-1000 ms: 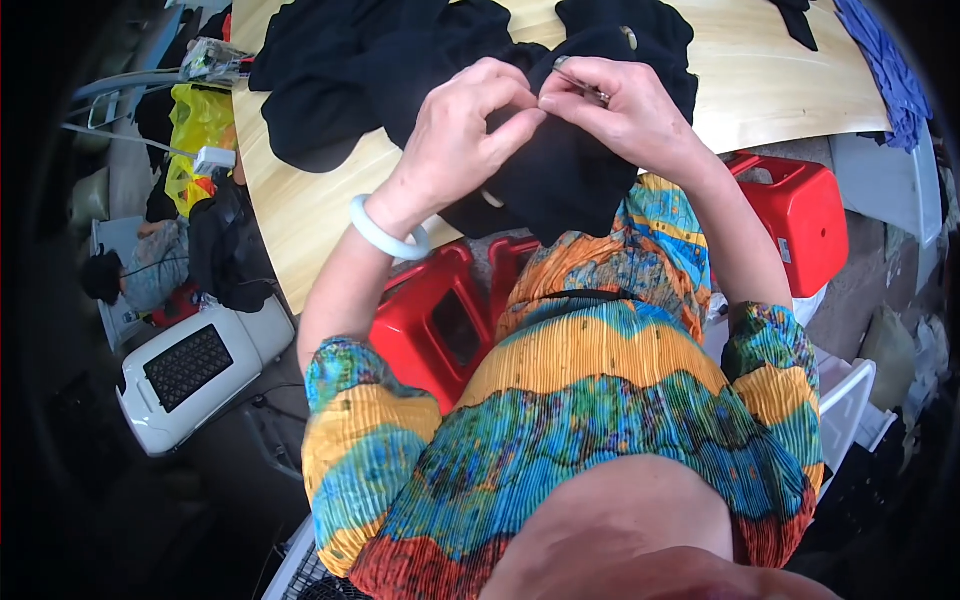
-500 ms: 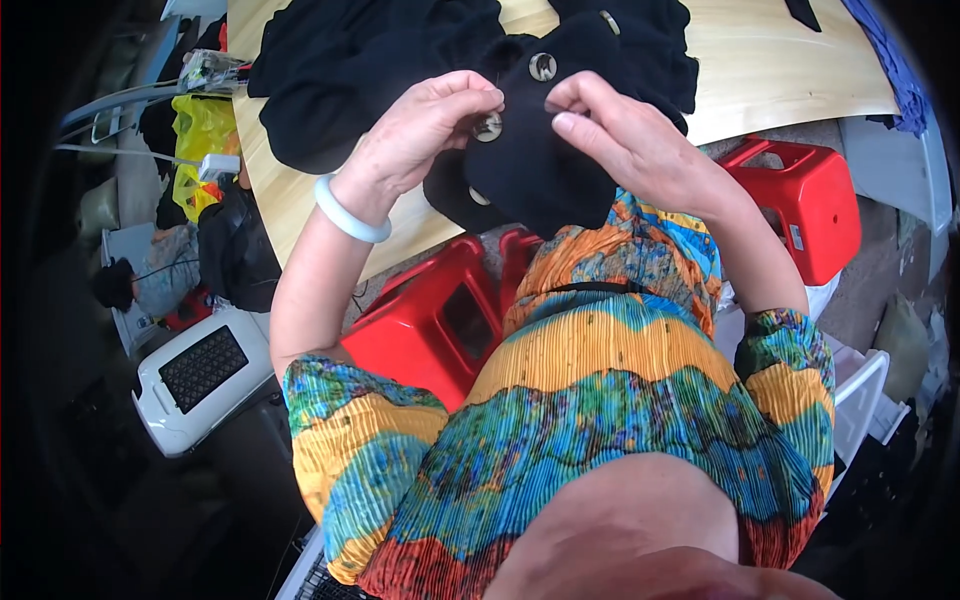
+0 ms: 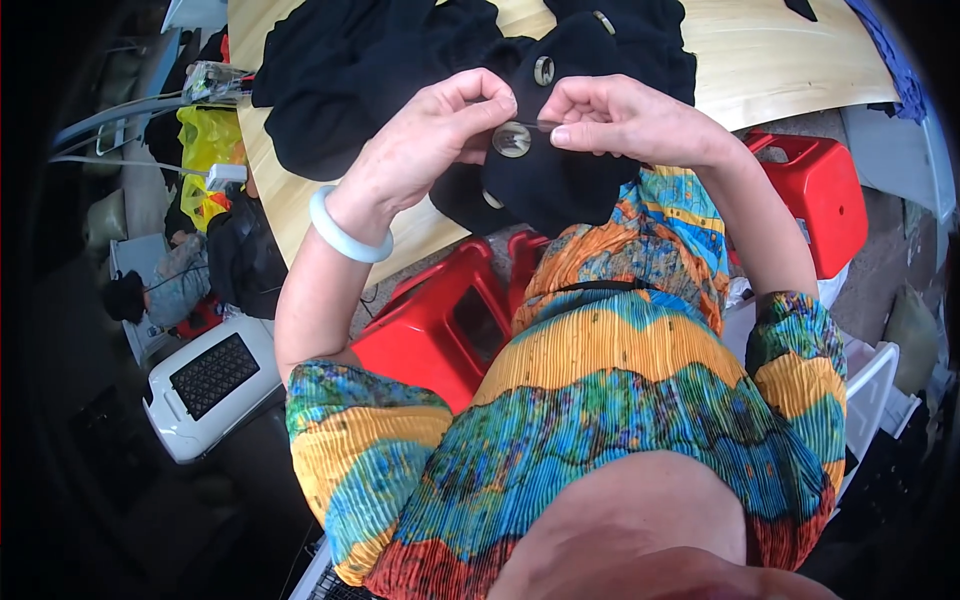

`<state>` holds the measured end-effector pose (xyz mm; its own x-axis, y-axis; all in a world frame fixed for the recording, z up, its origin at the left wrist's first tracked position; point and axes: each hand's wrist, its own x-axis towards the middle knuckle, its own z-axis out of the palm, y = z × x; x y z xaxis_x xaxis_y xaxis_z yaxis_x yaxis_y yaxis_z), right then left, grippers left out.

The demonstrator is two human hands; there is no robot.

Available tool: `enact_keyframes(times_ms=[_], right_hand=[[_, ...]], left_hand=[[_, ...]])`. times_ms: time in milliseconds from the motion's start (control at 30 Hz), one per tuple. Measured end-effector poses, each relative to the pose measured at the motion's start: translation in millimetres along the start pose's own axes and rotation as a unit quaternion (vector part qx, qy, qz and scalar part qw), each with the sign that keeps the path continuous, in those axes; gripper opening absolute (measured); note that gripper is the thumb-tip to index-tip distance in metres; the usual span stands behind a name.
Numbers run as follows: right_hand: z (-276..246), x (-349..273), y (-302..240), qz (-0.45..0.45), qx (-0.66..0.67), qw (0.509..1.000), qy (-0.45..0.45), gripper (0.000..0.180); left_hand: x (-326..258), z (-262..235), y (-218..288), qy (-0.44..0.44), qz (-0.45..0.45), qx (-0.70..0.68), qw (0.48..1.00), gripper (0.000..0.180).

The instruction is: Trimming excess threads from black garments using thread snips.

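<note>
A black garment [image 3: 400, 70] with large round buttons lies on a pale wooden table [image 3: 760, 55] and hangs over its near edge. My left hand [image 3: 430, 145], with a pale bangle [image 3: 345, 228] on the wrist, pinches the cloth beside one button [image 3: 511, 139]. My right hand [image 3: 620, 118] grips the same fold from the other side, fingertips close to that button. Two more buttons, one [image 3: 544, 70] just above and one [image 3: 604, 22] farther up, show on the garment.
Red plastic stools [image 3: 440, 330] stand under the table edge, another [image 3: 820, 200] at the right. A white device with a dark grille [image 3: 205, 385] sits on the floor at the left, near yellow and dark bags [image 3: 205, 160]. A white crate [image 3: 870, 380] is at the right.
Both hands have shifted along the garment's edge, and a button that was hidden under the fingers one second ago now shows between them. The cloth is lifted closer to me.
</note>
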<state>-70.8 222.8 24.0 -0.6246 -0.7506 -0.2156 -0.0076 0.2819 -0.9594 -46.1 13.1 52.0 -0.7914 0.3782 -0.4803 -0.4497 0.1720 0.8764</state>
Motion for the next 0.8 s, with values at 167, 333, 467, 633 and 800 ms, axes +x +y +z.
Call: enact_keyframes(times_ms=[167,333,467,633,800], right_hand=[[-2,1,-5,0.013,0.005,1.000,-0.010,0.030],[-3,2,-1,0.019,0.006,0.998,-0.054,0.025],[0,4,2,0.028,0.040,0.996,-0.079,0.022],[-1,4,7,0.046,0.126,0.988,-0.074,0.019],[3,-1,10,0.032,0.142,0.988,-0.045,0.020]], left_hand=[[0,1,2,-0.014,-0.008,0.011,1.000,0.011],[3,3,3,-0.039,-0.009,0.035,0.999,0.010],[6,5,6,-0.057,-0.006,0.091,0.994,0.010],[10,9,10,-0.061,-0.008,0.051,0.997,0.009],[21,-2,3,-0.070,-0.004,-0.082,0.994,0.008]])
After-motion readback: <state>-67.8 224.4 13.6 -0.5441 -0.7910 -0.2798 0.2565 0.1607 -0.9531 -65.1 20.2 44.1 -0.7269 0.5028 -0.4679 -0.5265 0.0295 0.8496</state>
